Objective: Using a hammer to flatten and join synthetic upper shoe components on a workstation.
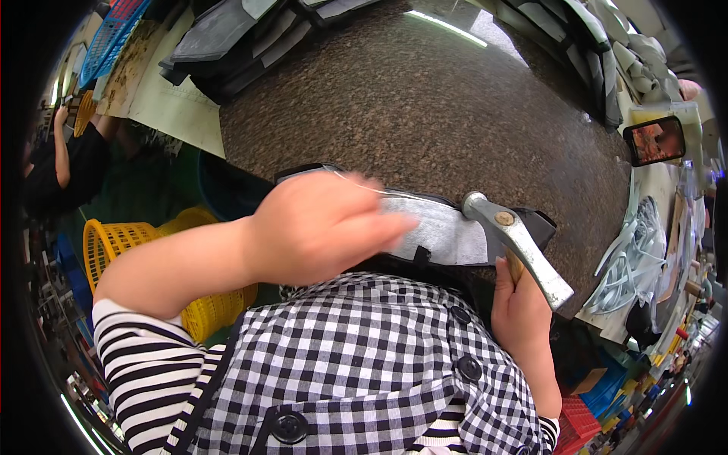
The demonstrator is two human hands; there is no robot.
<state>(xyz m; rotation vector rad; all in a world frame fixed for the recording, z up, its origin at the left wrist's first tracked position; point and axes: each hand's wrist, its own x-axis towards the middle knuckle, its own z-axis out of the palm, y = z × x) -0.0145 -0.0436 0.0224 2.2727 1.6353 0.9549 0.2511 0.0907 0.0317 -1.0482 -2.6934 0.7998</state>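
My right hand (523, 311) is closed round the wooden handle of a hammer (523, 239). The hammer's grey metal head lies over the right end of a long black piece with a pale grey backing (447, 233), at the near edge of the stone slab. My left hand (322, 227) is over the left part of that piece, back of the hand up and fingers toward the right. Motion smears its fingers, so whether they touch or hold the piece cannot be made out. My left hand hides much of the piece's left half.
The speckled brown stone slab (425, 121) fills the middle. Stacked black and grey pieces (227, 45) lie at its far left, more black pieces (584, 53) far right. A phone-like screen (656, 142) stands at the right beside pale strips (633, 258). Yellow baskets (114, 239) stand left; a person (72, 163) is beyond.
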